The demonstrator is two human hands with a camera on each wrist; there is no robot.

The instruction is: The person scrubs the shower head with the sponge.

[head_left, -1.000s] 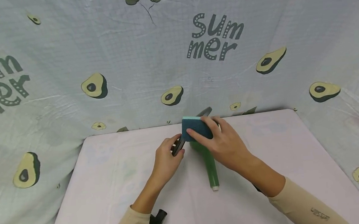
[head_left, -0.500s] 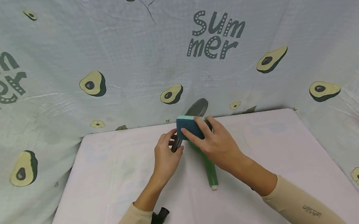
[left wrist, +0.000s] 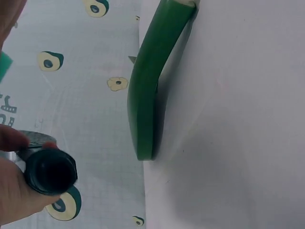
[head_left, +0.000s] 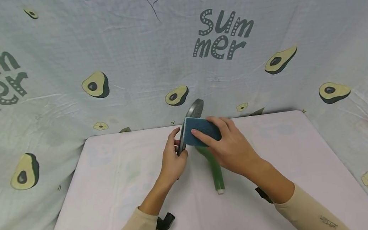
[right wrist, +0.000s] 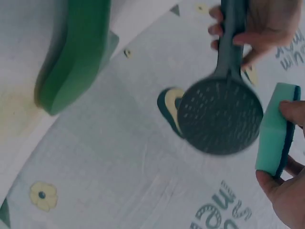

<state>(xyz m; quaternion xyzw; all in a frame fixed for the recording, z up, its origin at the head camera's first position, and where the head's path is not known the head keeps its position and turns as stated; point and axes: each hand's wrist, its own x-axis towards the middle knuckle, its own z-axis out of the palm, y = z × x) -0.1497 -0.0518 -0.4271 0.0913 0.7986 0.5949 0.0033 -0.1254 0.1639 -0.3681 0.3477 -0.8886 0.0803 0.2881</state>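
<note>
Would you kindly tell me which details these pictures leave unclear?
- Head view: the sponge and right hand hide most of the skimmer.
- Right wrist view: the skimmer head is motion-blurred; whether it touches the sponge cannot be told.
- Left wrist view: the left hand is cut off by the frame edge.

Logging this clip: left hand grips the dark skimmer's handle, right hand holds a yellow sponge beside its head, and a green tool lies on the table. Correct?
Not quite: the sponge is teal with a dark blue scouring face, not yellow, as the right wrist view shows. The rest holds: the left hand grips the skimmer, the right hand holds the sponge, and the green tool lies on the table.
</note>
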